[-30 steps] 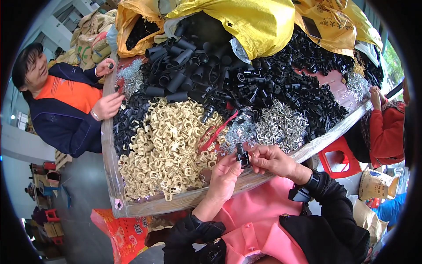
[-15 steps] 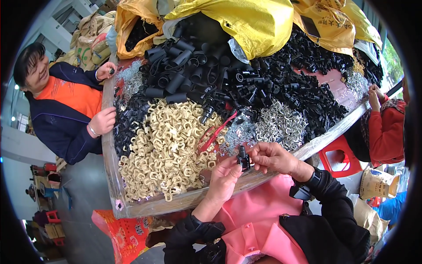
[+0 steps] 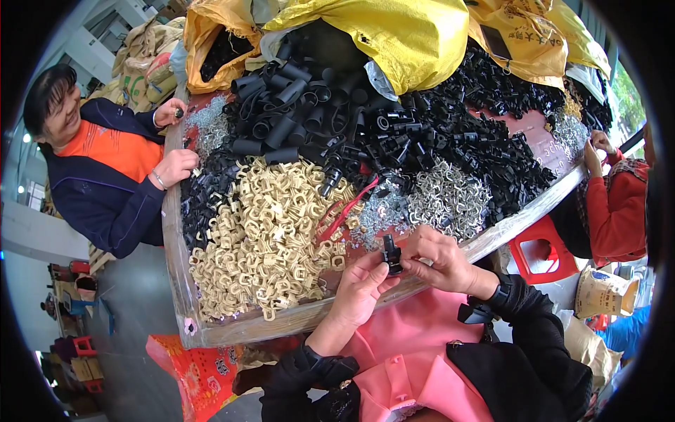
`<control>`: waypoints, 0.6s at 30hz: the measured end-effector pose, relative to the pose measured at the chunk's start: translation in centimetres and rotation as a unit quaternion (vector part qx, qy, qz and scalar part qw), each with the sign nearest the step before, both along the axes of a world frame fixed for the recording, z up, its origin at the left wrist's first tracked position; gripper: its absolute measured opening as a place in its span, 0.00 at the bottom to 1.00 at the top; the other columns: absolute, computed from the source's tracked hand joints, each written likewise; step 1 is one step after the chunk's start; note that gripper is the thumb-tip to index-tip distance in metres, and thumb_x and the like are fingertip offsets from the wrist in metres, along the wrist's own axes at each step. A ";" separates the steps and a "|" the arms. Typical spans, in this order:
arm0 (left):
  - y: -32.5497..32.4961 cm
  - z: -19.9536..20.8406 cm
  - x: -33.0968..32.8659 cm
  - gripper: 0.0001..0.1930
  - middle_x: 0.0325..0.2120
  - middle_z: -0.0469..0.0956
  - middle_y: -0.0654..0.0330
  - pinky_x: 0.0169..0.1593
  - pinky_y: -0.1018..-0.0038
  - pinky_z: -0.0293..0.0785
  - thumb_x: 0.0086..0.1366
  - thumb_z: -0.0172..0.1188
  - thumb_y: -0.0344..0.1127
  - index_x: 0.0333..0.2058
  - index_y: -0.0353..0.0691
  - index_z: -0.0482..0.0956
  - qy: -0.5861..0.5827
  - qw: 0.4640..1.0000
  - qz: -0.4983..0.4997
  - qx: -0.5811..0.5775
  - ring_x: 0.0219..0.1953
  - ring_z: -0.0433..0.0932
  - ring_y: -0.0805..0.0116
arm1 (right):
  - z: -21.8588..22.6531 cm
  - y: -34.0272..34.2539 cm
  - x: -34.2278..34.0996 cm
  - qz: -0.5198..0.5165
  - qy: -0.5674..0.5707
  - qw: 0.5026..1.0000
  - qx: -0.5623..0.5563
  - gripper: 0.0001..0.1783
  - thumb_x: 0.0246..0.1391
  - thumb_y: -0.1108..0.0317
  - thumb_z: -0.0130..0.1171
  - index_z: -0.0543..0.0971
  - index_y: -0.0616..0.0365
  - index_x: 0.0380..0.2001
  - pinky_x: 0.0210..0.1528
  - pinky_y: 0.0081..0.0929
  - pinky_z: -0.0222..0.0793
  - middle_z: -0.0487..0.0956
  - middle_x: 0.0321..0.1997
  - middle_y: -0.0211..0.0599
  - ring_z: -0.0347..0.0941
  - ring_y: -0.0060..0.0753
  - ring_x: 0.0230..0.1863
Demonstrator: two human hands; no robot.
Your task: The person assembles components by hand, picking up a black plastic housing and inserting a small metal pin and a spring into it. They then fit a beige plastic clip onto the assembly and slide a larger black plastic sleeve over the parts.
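Big heap of cream U-shaped plastic-looking clips [image 3: 260,243] on left of wooden-rimmed table [image 3: 177,253]. Left hand [image 3: 357,287] next, clamped with thumb and fingertips on small black plastic-looking part [image 3: 391,254], over near table edge. Right hand [image 3: 437,259] just beside, fingers curled, can't tell if pinched on anything. Beyond, shiny silver curved metal bits [image 3: 450,200], then red plastic stool [image 3: 519,253].

Black part [image 3: 391,254]: lower end hidden by left hand [image 3: 360,287], above the worktop's [image 3: 271,325] near edge.
Right hand [image 3: 441,260]: fingertip contents too small to tell.
Yellow sack [image 3: 415,42]: top cut off, far edge.
Red-sleeved co-worker [image 3: 619,214]: partly cut off.
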State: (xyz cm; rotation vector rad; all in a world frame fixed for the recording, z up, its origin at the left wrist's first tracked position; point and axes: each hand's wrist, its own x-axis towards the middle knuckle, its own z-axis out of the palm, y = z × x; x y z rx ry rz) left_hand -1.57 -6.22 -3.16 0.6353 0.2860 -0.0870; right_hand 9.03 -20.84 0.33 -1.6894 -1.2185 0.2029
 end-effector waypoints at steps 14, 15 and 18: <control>0.8 0.5 -1.1 0.15 0.35 0.73 0.61 0.38 0.81 0.71 0.56 0.53 0.28 0.43 0.35 0.68 0.058 0.997 -0.032 0.047 0.34 0.74 0.74 | -0.8 1.0 -0.6 0.037 0.155 0.986 -0.045 0.09 0.39 0.76 0.56 0.70 0.58 0.27 0.28 0.27 0.63 0.67 0.26 0.35 0.66 0.37 0.27; 1.0 0.6 -1.3 0.15 0.35 0.73 0.61 0.38 0.81 0.71 0.56 0.53 0.28 0.43 0.35 0.68 0.057 0.997 -0.032 0.046 0.34 0.74 0.74 | -2.0 1.2 -0.7 0.066 0.220 0.973 -0.028 0.09 0.39 0.76 0.56 0.69 0.58 0.27 0.28 0.28 0.63 0.67 0.26 0.35 0.66 0.36 0.28; 1.9 0.5 -2.1 0.14 0.34 0.74 0.61 0.37 0.81 0.71 0.54 0.53 0.26 0.42 0.36 0.69 0.053 0.998 0.019 0.026 0.35 0.75 0.70 | -3.4 1.9 -0.3 0.121 0.345 0.931 0.007 0.09 0.38 0.76 0.56 0.69 0.58 0.27 0.28 0.28 0.63 0.68 0.27 0.35 0.67 0.35 0.28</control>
